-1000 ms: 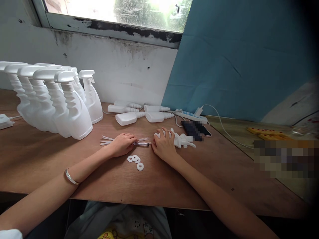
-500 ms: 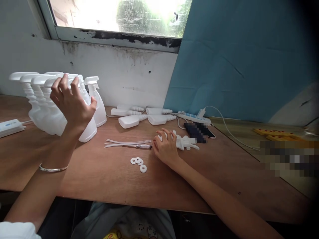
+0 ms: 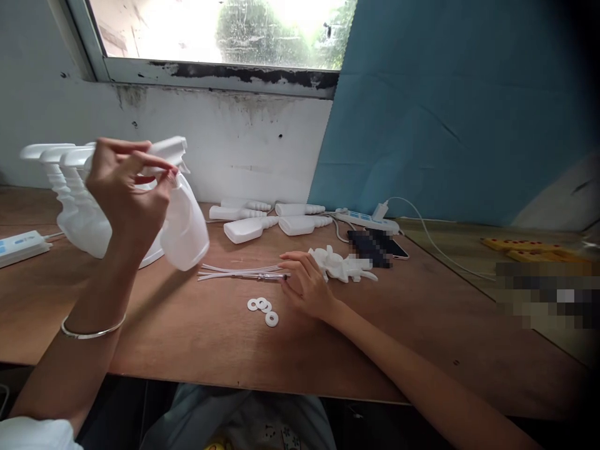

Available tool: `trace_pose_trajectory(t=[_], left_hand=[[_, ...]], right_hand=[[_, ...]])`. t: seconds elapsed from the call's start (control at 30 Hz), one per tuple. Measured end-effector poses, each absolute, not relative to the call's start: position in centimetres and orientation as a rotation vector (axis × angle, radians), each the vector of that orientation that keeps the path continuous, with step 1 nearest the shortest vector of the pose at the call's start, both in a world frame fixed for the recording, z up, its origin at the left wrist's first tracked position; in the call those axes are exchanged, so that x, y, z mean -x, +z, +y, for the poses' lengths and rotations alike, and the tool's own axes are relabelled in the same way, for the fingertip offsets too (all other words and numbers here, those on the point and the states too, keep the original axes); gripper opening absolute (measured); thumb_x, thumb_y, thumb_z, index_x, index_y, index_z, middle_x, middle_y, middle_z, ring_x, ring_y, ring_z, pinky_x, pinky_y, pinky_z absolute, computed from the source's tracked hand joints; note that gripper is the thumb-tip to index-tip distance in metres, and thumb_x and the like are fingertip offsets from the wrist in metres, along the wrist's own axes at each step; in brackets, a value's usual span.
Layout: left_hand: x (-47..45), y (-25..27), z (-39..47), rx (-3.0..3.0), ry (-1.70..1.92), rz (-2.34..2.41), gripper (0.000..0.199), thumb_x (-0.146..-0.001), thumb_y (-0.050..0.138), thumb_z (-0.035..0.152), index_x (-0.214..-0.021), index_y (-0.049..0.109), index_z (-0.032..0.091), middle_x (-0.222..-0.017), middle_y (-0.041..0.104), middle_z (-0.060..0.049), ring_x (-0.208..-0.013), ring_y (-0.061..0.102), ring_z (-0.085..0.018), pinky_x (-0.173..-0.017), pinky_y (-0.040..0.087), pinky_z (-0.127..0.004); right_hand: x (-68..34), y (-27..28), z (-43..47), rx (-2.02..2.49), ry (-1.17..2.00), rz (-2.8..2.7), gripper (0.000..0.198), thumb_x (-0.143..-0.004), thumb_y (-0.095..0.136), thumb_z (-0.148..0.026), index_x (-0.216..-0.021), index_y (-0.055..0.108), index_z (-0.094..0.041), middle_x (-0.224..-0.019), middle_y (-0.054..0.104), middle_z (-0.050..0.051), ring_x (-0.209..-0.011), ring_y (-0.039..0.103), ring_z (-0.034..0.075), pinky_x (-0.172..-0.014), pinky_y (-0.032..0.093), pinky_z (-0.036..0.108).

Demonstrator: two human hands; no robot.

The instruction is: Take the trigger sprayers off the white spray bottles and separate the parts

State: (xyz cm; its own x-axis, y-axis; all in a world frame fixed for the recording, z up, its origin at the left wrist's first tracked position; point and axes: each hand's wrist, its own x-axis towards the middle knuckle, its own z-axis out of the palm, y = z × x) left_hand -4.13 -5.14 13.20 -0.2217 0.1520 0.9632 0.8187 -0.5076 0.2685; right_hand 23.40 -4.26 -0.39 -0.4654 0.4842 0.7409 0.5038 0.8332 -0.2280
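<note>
My left hand is closed around the neck of a white spray bottle, just under its trigger head. The bottle hangs tilted in front of the other spray bottles, and my fingers hide part of its head. My right hand rests low over the table with its fingers apart. Its thumb and fingertips are around the end of a slim clear-handled screwdriver; whether they touch it I cannot tell. Thin white tubes lie beside the screwdriver. Several white ring washers lie nearer to me.
White trigger heads are piled right of my right hand. Several empty bottles lie on their sides by the wall. Behind are a dark phone and a power strip. Another white strip sits far left.
My left hand has closed on a spray bottle and lifted it, tilted, away from the group. My right hand has drawn slightly left and off the pile of trigger heads, toward the screwdriver.
</note>
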Motion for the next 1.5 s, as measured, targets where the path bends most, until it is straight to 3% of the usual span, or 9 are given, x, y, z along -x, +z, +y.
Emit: trace_pose_trajectory(t=[0.23,0.4,0.53,0.67,0.77,0.83,0.97,1.23,1.5], left_hand=[[0.5,15.5,-5.8,1.390,-2.150,-0.958,0.016,-0.064,0.074,0.015,-0.072,0.062,0.021,-0.082,0.051,0.002,-0.068,0.055,-0.010,-0.047,0.048,-0.025],[-0.2,17.2,-4.8,1.865,-2.129,-0.953,0.019,-0.057,0.077,0.015,-0.072,0.065,0.016,-0.076,0.046,0.002,-0.058,0.050,-0.006,-0.045,0.046,-0.022],[-0.9,18.9,-4.0,2.104,-2.052,-0.700,0.044,-0.055,0.081,0.025,-0.094,0.061,0.021,-0.080,0.053,0.002,-0.077,0.055,-0.010,-0.051,0.041,-0.017],[-2.6,18.8,-2.5,2.260,-2.355,-0.406,0.058,-0.056,0.079,0.037,-0.105,0.051,0.025,-0.102,0.056,0.001,-0.100,0.056,-0.016,-0.069,0.049,-0.023],[-4.4,18.1,-2.6,2.541,-2.631,-0.780,0.020,-0.083,0.054,0.030,-0.100,0.048,0.021,-0.105,0.060,-0.003,-0.104,0.058,-0.018,-0.083,0.049,-0.034],[-5.2,17.7,-3.3,2.896,-2.531,-1.072,0.018,-0.089,0.039,0.028,-0.097,0.051,0.018,-0.100,0.064,-0.006,-0.100,0.061,-0.021,-0.081,0.050,-0.040],[-5.8,17.1,-4.1,3.006,-2.131,-1.155,0.020,-0.084,0.046,0.032,-0.091,0.060,0.020,-0.087,0.068,-0.001,-0.093,0.064,-0.024,-0.070,0.054,-0.039],[-5.8,16.2,-3.6,2.609,-2.307,-1.201,0.019,-0.082,0.044,0.025,-0.082,0.062,0.018,-0.081,0.066,0.000,-0.090,0.064,-0.023,-0.068,0.055,-0.034],[-6.1,15.1,-1.9,2.280,-2.707,-1.180,0.012,-0.080,0.049,0.027,-0.088,0.057,0.022,-0.074,0.066,0.001,-0.086,0.064,-0.019,-0.067,0.051,-0.029]], right_hand=[[-22.3,0.5,-4.9,0.530,1.446,-1.535,0.069,-0.068,0.065,-0.051,-0.123,0.033,-0.026,-0.121,0.050,0.010,-0.104,0.054,0.023,-0.078,0.051,0.039],[-22.8,1.6,-4.8,0.542,1.604,-1.185,0.053,-0.072,0.063,-0.043,-0.118,0.045,-0.025,-0.103,0.061,0.004,-0.078,0.061,0.019,-0.050,0.053,0.026],[-23.3,1.7,-4.5,0.589,1.714,-1.025,0.048,-0.066,0.064,-0.050,-0.105,0.054,-0.023,-0.086,0.065,0.002,-0.058,0.057,0.014,-0.033,0.041,0.019],[-23.7,1.1,-4.7,0.582,1.841,-1.099,0.058,-0.054,0.069,-0.059,-0.098,0.056,-0.024,-0.083,0.065,0.002,-0.059,0.059,0.015,-0.036,0.042,0.021],[-23.6,0.5,-4.9,0.584,1.829,-1.313,0.062,-0.054,0.069,-0.059,-0.101,0.056,-0.022,-0.090,0.065,0.005,-0.075,0.062,0.020,-0.054,0.051,0.029],[-23.5,0.3,-4.9,0.596,1.781,-1.408,0.060,-0.057,0.068,-0.056,-0.104,0.055,-0.021,-0.097,0.064,0.007,-0.088,0.061,0.023,-0.066,0.052,0.035],[-23.5,0.4,-4.3,0.613,1.710,-1.408,0.057,-0.057,0.073,-0.042,-0.106,0.054,-0.021,-0.107,0.061,0.008,-0.097,0.059,0.024,-0.077,0.051,0.036],[-23.4,-0.3,-3.8,0.661,1.533,-1.358,0.054,-0.060,0.075,-0.035,-0.108,0.054,-0.021,-0.105,0.063,0.006,-0.097,0.058,0.022,-0.085,0.048,0.036],[-23.8,0.1,-3.6,1.010,0.570,-1.501,0.053,-0.064,0.072,-0.038,-0.105,0.042,-0.021,-0.104,0.058,0.010,-0.093,0.056,0.023,-0.078,0.048,0.038]])
